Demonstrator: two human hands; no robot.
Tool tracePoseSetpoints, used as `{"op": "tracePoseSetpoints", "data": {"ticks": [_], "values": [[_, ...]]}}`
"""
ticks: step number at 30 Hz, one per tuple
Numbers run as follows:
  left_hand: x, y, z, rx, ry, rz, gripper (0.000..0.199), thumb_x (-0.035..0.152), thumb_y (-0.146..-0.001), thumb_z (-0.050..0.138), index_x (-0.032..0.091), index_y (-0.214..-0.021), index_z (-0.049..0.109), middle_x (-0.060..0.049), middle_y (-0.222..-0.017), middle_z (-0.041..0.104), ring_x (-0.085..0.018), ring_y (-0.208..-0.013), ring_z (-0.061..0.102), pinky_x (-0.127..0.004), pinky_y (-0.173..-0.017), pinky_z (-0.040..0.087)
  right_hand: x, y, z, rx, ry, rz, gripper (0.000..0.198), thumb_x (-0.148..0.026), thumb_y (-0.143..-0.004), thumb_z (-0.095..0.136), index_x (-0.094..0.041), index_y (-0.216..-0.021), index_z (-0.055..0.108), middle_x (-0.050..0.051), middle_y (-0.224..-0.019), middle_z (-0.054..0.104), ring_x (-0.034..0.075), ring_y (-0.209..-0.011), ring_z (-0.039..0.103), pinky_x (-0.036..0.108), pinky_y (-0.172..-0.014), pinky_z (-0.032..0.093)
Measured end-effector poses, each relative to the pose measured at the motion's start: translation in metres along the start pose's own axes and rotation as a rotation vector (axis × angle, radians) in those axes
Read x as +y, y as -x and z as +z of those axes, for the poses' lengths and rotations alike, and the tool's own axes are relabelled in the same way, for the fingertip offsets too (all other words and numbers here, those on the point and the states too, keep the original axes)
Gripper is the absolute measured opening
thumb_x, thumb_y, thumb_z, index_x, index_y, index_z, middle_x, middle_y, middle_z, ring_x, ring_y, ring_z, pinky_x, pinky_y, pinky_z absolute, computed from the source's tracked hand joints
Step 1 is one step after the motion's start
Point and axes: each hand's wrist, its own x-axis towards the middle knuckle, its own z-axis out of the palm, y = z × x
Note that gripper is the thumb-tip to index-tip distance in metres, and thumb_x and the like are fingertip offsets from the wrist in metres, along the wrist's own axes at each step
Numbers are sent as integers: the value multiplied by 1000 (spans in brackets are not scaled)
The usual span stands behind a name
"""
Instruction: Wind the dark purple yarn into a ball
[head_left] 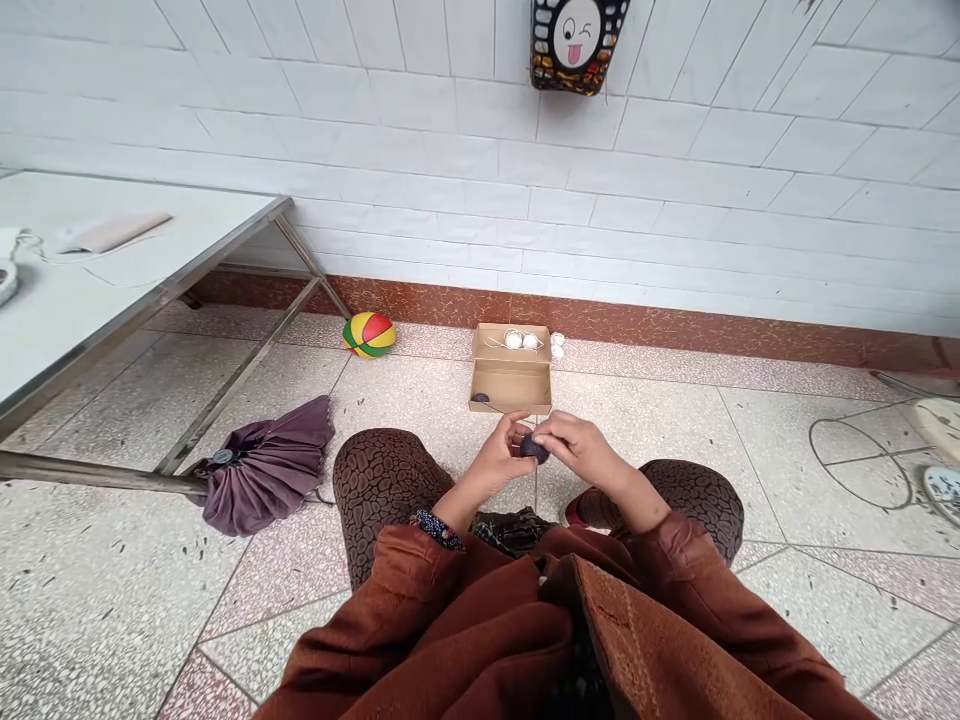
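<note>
A small dark purple ball, which looks like a ball of yarn, is held between my hands above the floor, in front of my knees. My left hand curls round its left side. The fingers of my right hand are pinched together against its upper right side; any strand between them is too fine to make out. Just beyond my hands lies an open cardboard box. Inside its near half, at the left, is another dark ball. Two white balls with loose strands rest in its far half.
More white balls lie beside the box at the right. A colourful ball sits by the wall. At my left, a folded purple umbrella lies by the metal-legged table. A wire ring stand is at the right; a black basket hangs on the wall.
</note>
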Motion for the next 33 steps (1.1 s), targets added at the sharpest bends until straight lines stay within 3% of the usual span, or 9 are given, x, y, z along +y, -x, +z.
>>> {"op": "tracePoseSetpoints", "data": {"ticks": [2,4,9,12,16,21,26,29,33], "values": [[4,3,2,-107,41,27,80,12,-61,79,25,-133,48,-2,-99,61,-17,-91,58,-32,-84,44,13,-4,2,72,1,45,24,-35,-102,49,-21,-91,65,4,-83,64,18,-80,61,28,-74,47],[9,5,3,-132,120,54,76,14,-64,78,27,-133,50,-3,-103,61,-18,-96,58,-31,-86,44,25,0,12,129,-4,116,23,-34,-101,48,-21,-89,63,4,-83,64,18,-79,61,28,-74,47],[9,3,3,97,255,13,47,20,-64,80,20,-110,66,-3,-101,65,-18,-97,58,-32,-92,42,36,30,45,38,-13,223,25,-33,-103,42,-21,-88,59,2,-79,62,16,-73,59,27,-70,47],[1,-2,0,229,276,-25,44,21,-62,81,18,-103,67,-4,-100,68,-18,-96,60,-34,-96,42,25,40,53,-71,-3,167,24,-32,-103,43,-21,-89,59,3,-82,63,17,-77,61,28,-74,48],[-7,-6,-4,313,195,-29,45,23,-60,82,18,-103,67,-4,-100,69,-18,-93,61,-35,-94,43,2,34,40,-183,-3,22,24,-33,-103,45,-21,-91,62,4,-83,64,17,-78,61,28,-74,49],[-6,-2,-3,142,78,-67,57,22,-59,85,18,-111,62,-3,-96,67,-17,-88,60,-33,-87,46,-8,7,9,-88,4,-36,27,-36,-103,46,-21,-95,67,5,-84,65,17,-79,62,28,-74,49],[4,4,4,-85,110,-8,72,16,-61,84,24,-126,53,-1,-95,63,-16,-89,59,-30,-82,46,23,-8,3,78,-7,80,27,-38,-102,48,-21,-93,67,5,-87,67,18,-83,63,29,-77,48],[8,6,6,-61,193,9,70,16,-63,83,24,-127,55,-3,-101,64,-16,-93,59,-30,-85,45,43,2,17,103,-19,196,30,-39,-102,45,-21,-87,63,3,-80,64,17,-76,61,28,-72,47],[5,2,3,87,335,-26,48,22,-64,82,20,-108,63,-4,-102,65,-17,-95,60,-32,-88,46,51,26,45,20,-43,251,32,-40,-102,41,-21,-84,59,1,-75,61,17,-71,59,27,-69,47]]}}
